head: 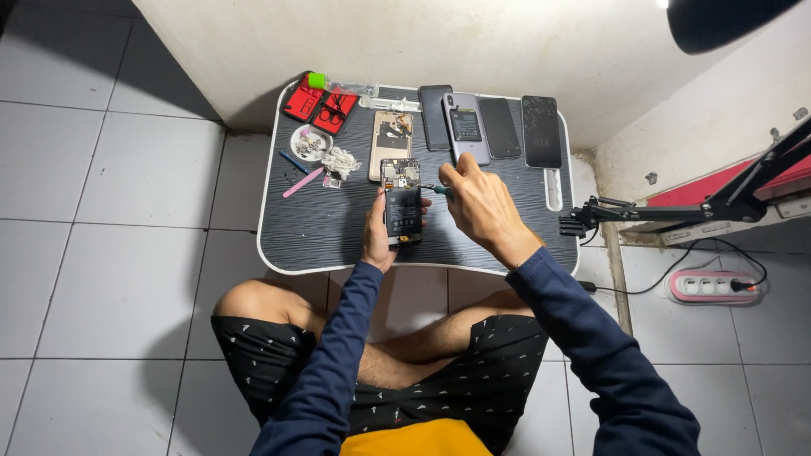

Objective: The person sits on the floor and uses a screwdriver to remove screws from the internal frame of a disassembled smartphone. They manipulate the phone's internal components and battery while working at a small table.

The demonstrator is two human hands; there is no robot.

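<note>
Seen from above, on a small dark table [338,228], the left hand [378,232] grips an opened phone [402,203] by its edge. The right hand [481,203] pinches what looks like a small screwdriver [436,190]; a slip could gouge the exposed battery
</note>
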